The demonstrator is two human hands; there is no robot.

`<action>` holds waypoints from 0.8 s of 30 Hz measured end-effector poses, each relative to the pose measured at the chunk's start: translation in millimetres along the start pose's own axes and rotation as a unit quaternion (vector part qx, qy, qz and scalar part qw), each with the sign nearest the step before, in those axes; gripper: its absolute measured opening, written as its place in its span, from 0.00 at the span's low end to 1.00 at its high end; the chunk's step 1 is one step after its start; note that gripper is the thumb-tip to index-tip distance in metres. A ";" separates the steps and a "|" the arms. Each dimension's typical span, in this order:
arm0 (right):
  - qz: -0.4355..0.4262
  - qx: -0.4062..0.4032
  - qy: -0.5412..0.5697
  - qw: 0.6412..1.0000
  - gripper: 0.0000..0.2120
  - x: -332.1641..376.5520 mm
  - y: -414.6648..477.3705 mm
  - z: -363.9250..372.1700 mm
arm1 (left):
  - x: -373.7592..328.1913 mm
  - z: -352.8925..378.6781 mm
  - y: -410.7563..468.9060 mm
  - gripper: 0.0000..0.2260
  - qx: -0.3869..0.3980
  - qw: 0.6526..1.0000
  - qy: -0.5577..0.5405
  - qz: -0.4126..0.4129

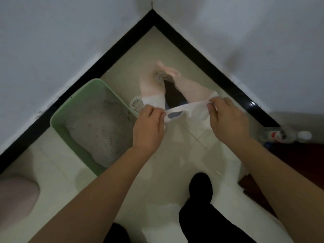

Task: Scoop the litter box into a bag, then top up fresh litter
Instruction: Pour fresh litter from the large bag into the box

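1. Far to the left of the litter box (78, 147), at the frame's edge, a pale pink rounded object (17, 195) sits on the floor (175, 155); what it is cannot be told.
2. The green litter box stands on the floor against the black skirting of the left wall, holding grey, speckled litter (98, 127).
3. A white slotted scoop (135, 103) shows just beside the box's right edge, partly hidden behind the left hand.
4. The left hand (148, 127), just right of the box, pinches 1 side of a thin white plastic bag (196, 109) between thumb and curled fingers.
5. The bag is stretched between the 2 hands, off the floor and right of the box, its body blurred and reaching toward the room's corner.
6. The right hand (228, 123) pinches the bag's other side.
7. Below the hands, a foot in black (200, 188) stands on the floor.
8. Well to the right of the box, a blurred white bottle (284, 135) lies by the wall.
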State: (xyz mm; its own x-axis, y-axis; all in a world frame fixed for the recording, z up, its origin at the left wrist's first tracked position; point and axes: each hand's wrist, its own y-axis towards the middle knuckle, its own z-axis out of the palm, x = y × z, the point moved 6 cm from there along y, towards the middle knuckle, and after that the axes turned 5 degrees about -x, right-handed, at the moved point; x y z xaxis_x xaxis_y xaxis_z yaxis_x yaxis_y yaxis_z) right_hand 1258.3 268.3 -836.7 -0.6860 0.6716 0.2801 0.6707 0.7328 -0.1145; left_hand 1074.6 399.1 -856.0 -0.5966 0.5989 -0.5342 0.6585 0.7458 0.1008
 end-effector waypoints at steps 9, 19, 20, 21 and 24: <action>-0.057 -0.248 0.151 0.955 0.12 46.8 37.6 -36.7 | 2.5 -53.9 67.4 0.07 -0.148 0.983 0.039 0.105; 0.312 -0.290 0.398 0.812 0.40 -14.6 26.0 101.6 | 31.3 -44.8 88.1 0.10 -0.207 0.963 0.045 0.169; 0.379 -0.224 0.442 0.782 0.39 -22.2 24.1 134.6 | 31.1 -45.2 84.1 0.09 -0.215 0.961 0.022 0.175; 0.431 -0.155 0.487 0.744 0.37 -25.0 21.8 165.7 | 30.6 -46.4 78.2 0.09 -0.221 0.958 -0.004 0.182; 0.475 -0.038 0.560 0.678 0.28 -13.8 17.2 222.1 | 32.4 -50.7 51.6 0.07 -0.230 0.950 -0.031 0.209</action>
State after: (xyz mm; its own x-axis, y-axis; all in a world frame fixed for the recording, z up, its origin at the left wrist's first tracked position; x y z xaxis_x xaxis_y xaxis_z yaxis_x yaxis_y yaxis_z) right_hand 1216.6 296.0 -1054.2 0.6815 0.3001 0.6674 0.7016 -0.0087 -0.7125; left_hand 1066.1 471.8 -825.5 -0.2884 0.8634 -0.4139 0.5541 0.5030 0.6633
